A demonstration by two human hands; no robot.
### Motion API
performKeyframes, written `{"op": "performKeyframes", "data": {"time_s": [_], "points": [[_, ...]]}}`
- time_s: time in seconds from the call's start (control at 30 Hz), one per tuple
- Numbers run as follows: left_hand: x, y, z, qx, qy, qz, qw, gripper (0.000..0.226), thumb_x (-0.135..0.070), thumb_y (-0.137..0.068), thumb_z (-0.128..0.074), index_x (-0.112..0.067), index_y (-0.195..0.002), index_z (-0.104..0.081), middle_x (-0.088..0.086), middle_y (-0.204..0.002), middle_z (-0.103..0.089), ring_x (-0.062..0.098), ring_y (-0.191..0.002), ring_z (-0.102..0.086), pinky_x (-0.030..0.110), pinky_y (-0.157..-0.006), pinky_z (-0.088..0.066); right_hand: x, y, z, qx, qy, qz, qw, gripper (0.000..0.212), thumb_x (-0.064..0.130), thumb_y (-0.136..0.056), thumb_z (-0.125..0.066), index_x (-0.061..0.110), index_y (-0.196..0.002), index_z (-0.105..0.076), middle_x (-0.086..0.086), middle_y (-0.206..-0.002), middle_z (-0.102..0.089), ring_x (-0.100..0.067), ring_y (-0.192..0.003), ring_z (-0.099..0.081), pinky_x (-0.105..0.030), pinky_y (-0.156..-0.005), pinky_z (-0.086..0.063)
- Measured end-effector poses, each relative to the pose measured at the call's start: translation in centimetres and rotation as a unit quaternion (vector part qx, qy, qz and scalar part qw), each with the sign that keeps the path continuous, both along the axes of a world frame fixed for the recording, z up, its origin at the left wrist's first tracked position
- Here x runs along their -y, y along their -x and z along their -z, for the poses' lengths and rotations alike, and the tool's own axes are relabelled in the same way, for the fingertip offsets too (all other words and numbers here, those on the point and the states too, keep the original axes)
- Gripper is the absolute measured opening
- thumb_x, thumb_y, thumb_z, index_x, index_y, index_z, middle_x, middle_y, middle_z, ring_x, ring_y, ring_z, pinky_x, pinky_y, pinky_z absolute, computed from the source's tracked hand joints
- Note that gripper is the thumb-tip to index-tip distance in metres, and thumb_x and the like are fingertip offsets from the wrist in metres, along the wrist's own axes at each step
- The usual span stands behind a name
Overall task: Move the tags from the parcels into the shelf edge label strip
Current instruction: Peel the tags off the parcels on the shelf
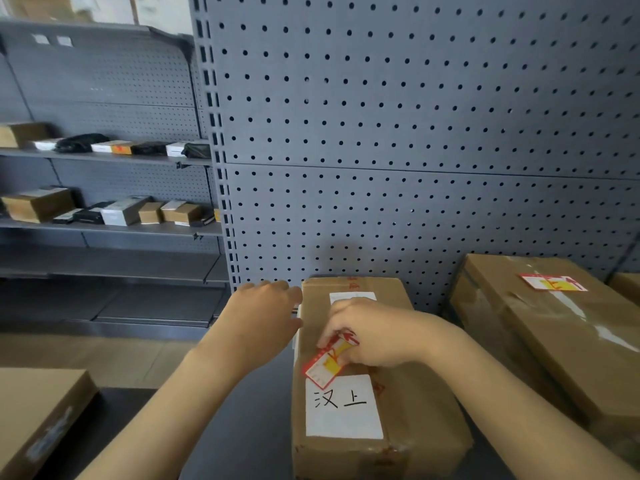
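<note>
Lower centre of frame: the right hand (377, 336) pinches the red-and-yellow tag (329, 358) atop the centre parcel (349, 452); the left hand (266, 306), fingers loose and holding nothing, steadies its side. Removal appears underway. Next, carrying it to the label strip, not visible here.

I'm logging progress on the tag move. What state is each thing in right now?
Right hand: pinching the red tag, lifting it off the parcel.
Left hand: open, resting against the middle parcel's left side.
Red tag: tilted, partly lifted off the parcel.
Middle parcel: closed, lying flat.
Right parcel: taped shut.
Second tag: still lying on the right parcel.
</note>
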State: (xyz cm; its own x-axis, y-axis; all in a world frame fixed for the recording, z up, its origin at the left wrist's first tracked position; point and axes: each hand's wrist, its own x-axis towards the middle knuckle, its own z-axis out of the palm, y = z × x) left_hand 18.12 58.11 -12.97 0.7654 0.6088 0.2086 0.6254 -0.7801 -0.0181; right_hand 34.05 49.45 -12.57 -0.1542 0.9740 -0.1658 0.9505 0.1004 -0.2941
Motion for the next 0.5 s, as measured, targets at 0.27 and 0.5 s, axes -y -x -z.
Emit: {"op": "performKeyframes", "data": {"time_s": [0.27, 0.5], "points": [[-0.3, 0.7, 1.0, 0.027, 0.004, 0.027, 0.999, 0.037, -0.040, -0.097, -0.043, -0.026, -0.131, -0.046, -0.006, -0.125, -0.057, 0.016, -0.114, -0.054, 0.031, -0.100, -0.042, -0.6, -0.6, -0.6, -0.039, 0.069, 0.048, 0.996, 0.029, 0.031, -0.083, -0.070, 0.027, -0.110, -0.063, 0.008, -0.107, -0.053, -0.009, -0.099, -0.051, -0.026, -0.085, -0.047], [0.2, 0.7, 1.7, 0.047, 0.017, 0.042, 0.998, 0.036, -0.040, -0.097, -0.043, -0.027, -0.129, -0.049, -0.007, -0.126, -0.058, 0.015, -0.114, -0.055, 0.030, -0.099, -0.042, -0.2, -0.7, -0.3, -0.107, 0.055, 0.101, 0.988, 0.030, 0.023, -0.080, -0.074, 0.026, -0.105, -0.059, 0.005, -0.107, -0.057, -0.010, -0.096, -0.054, -0.021, -0.078, -0.046]]}}
